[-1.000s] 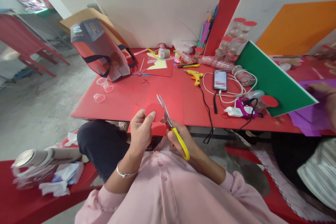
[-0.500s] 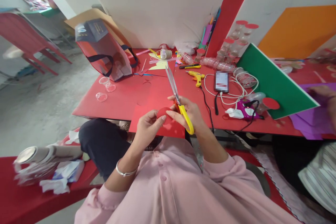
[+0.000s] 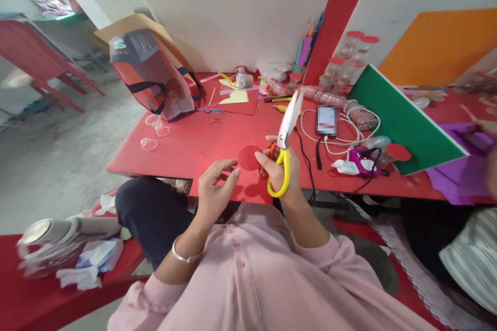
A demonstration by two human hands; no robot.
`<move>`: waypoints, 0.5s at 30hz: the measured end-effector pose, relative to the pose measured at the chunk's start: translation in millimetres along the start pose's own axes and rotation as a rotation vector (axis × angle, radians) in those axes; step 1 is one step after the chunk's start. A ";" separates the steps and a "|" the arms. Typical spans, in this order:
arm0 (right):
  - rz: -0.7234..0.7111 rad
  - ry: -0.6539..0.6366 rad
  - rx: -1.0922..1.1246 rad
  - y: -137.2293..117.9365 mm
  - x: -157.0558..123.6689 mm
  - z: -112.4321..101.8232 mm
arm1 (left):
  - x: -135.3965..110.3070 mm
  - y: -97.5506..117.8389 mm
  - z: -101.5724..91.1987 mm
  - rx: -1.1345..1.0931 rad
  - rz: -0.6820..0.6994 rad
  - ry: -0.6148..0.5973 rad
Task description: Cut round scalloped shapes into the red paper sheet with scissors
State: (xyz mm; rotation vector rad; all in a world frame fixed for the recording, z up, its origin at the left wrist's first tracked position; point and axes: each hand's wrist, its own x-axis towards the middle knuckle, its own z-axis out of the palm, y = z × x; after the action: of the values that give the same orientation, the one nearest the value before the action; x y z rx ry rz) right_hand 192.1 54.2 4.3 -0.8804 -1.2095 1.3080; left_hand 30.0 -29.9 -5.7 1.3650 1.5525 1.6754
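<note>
My right hand [image 3: 280, 165] grips yellow-handled scissors [image 3: 287, 126], their closed blades pointing up and to the right over the red table [image 3: 174, 145]. Its fingertips also pinch the right edge of a small red paper circle [image 3: 247, 158]. My left hand [image 3: 215, 189] hovers just below and left of the circle, fingers apart, holding nothing. A red paper sheet [image 3: 217, 137] lies under both hands at the table's near edge.
A red and grey bag [image 3: 151, 75] and clear plastic cups [image 3: 154, 125] sit at the left. A phone [image 3: 326, 119], white cables, a glue gun [image 3: 280, 108], lidded jars [image 3: 349, 62] and a green board [image 3: 404, 119] crowd the right. Another person's hand [image 3: 488, 128] rests on purple paper [image 3: 462, 178].
The scissors swung from the cut up to the right. The red circle passed from my left fingers to my right fingertips, and my left hand let go and opened.
</note>
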 end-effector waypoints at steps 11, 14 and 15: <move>0.109 -0.056 0.069 8.8 -20.7 10.8 | 1.7 -1.4 14.5 -0.455 -0.304 0.126; 0.071 -0.057 0.051 8.0 -14.9 6.4 | 1.8 -1.5 11.6 -0.434 -0.308 0.059; 0.060 -0.048 0.053 7.9 -13.9 7.2 | 1.0 -0.8 13.3 -0.438 -0.309 0.067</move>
State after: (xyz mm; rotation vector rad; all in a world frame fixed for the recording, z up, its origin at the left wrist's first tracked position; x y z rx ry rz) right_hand 185.2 40.3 -4.0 -0.8575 -1.1874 1.4106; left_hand 41.0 -22.8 -8.0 0.8101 1.2520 1.7418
